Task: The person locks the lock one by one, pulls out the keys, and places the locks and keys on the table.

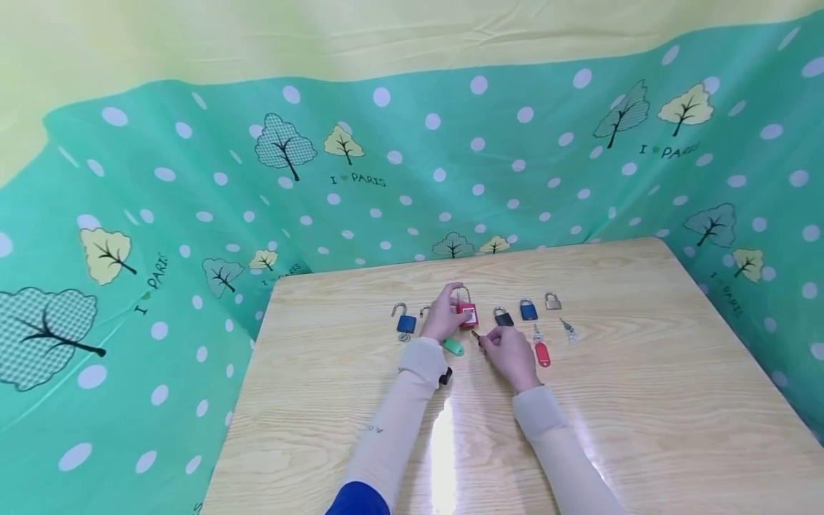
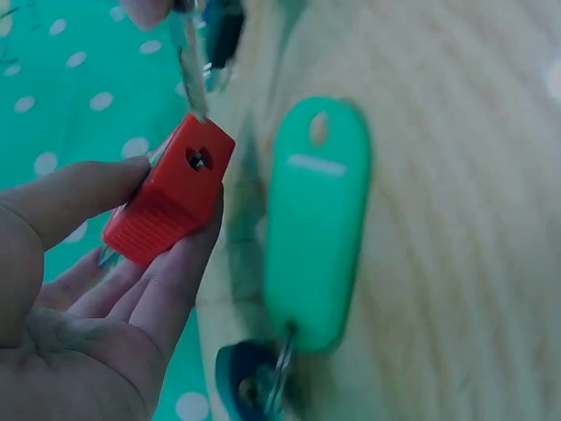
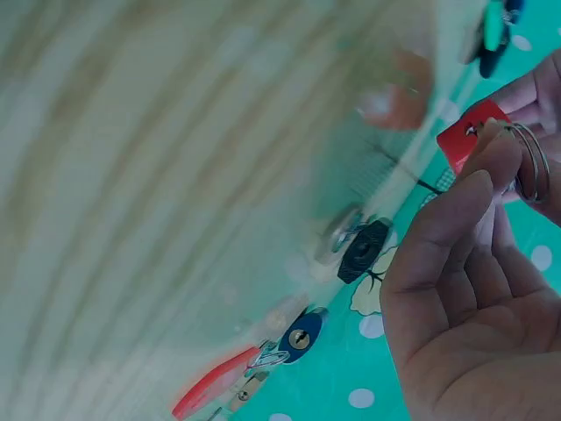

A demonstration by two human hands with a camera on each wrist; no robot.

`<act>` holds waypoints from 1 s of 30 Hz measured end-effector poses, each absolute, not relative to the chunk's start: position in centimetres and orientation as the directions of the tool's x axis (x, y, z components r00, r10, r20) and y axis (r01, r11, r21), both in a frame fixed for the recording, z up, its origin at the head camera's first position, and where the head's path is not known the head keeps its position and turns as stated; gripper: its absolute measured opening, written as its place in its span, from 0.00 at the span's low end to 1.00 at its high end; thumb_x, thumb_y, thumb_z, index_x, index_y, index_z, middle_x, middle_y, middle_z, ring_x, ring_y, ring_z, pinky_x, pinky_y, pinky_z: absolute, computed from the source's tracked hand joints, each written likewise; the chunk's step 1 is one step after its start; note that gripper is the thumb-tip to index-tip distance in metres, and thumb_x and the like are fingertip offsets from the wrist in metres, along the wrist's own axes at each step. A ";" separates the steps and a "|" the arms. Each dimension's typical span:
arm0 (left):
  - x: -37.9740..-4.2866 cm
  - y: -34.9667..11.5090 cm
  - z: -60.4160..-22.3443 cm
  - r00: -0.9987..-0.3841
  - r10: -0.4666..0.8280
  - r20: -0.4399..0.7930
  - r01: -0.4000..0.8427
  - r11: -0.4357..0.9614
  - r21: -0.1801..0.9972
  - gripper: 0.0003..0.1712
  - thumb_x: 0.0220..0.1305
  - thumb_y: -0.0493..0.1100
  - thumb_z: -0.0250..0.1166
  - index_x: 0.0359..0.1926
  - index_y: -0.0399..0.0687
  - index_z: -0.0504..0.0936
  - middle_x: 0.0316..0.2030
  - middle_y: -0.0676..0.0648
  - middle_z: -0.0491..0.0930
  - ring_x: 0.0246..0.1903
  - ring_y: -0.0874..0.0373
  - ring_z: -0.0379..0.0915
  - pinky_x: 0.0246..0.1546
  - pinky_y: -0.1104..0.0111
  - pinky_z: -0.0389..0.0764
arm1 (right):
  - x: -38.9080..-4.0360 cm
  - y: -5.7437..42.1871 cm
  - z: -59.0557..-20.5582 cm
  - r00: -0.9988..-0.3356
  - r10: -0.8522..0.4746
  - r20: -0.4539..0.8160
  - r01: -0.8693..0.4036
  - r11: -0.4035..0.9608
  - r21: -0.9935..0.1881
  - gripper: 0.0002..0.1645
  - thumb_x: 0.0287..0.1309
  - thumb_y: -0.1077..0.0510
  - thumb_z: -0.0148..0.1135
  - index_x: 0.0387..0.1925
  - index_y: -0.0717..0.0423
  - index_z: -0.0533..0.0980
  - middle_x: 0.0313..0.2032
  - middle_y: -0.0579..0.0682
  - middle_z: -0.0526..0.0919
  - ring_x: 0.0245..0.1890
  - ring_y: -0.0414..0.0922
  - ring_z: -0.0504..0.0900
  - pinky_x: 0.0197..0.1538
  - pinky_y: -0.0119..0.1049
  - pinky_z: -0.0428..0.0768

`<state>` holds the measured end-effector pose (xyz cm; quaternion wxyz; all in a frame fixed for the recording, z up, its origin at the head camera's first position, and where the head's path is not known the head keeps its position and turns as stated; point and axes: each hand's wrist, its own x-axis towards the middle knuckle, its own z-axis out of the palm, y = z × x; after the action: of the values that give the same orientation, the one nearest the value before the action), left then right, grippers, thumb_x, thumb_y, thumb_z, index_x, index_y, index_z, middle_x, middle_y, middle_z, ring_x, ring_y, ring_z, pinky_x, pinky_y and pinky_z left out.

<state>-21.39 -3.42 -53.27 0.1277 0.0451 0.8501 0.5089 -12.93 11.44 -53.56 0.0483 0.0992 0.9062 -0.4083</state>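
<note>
My left hand (image 1: 441, 315) grips a red padlock (image 1: 467, 315) by its sides, its shackle pointing away from me. In the left wrist view the keyhole (image 2: 200, 159) in the padlock's base is visible. My right hand (image 1: 512, 353) pinches a small key (image 1: 478, 337) close to that base. Metal rings (image 3: 531, 164) hang at the right fingers. Whether the key's tip is inside the keyhole, I cannot tell. A green key tag (image 1: 453, 346) lies on the table just below the left hand.
Left of the hands lies an open blue padlock (image 1: 406, 324). To the right are a black padlock (image 1: 504, 317), another blue padlock (image 1: 528, 310) and a silver padlock (image 1: 553, 302). A red key tag (image 1: 543, 354) and loose keys (image 1: 569, 330) lie nearby. A patterned curtain (image 1: 444, 164) surrounds the table.
</note>
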 end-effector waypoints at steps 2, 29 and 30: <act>-21.4 -3.1 -53.5 -0.960 0.223 -0.171 -0.038 0.498 0.866 0.40 0.62 0.35 0.69 0.72 0.55 0.63 0.51 0.42 0.80 0.38 0.55 0.79 0.33 0.70 0.81 | -13.0 11.3 -53.6 -0.977 0.138 -0.160 0.211 0.687 -0.695 0.11 0.62 0.54 0.65 0.34 0.58 0.84 0.29 0.51 0.86 0.25 0.44 0.79 0.28 0.35 0.76; -21.5 -2.0 -54.2 -0.952 0.193 -0.237 -0.067 0.627 0.776 0.25 0.64 0.43 0.69 0.61 0.49 0.75 0.45 0.49 0.81 0.41 0.59 0.77 0.43 0.67 0.81 | -13.4 10.9 -53.2 -0.951 0.112 -0.286 0.238 0.860 -0.452 0.19 0.64 0.48 0.64 0.21 0.54 0.75 0.17 0.49 0.76 0.17 0.44 0.73 0.18 0.34 0.66; -21.5 -2.0 -54.3 -0.953 0.190 -0.237 -0.068 0.627 0.776 0.25 0.64 0.43 0.69 0.60 0.49 0.76 0.45 0.49 0.81 0.41 0.59 0.77 0.43 0.67 0.81 | -13.3 10.9 -53.3 -0.953 0.112 -0.282 0.234 0.862 -0.449 0.19 0.64 0.48 0.64 0.21 0.54 0.75 0.17 0.48 0.76 0.17 0.44 0.73 0.18 0.34 0.66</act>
<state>-21.52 -2.04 -54.27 0.1496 0.0343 0.8895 0.4304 -13.33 10.91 -53.28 0.1242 0.0905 0.9570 -0.2462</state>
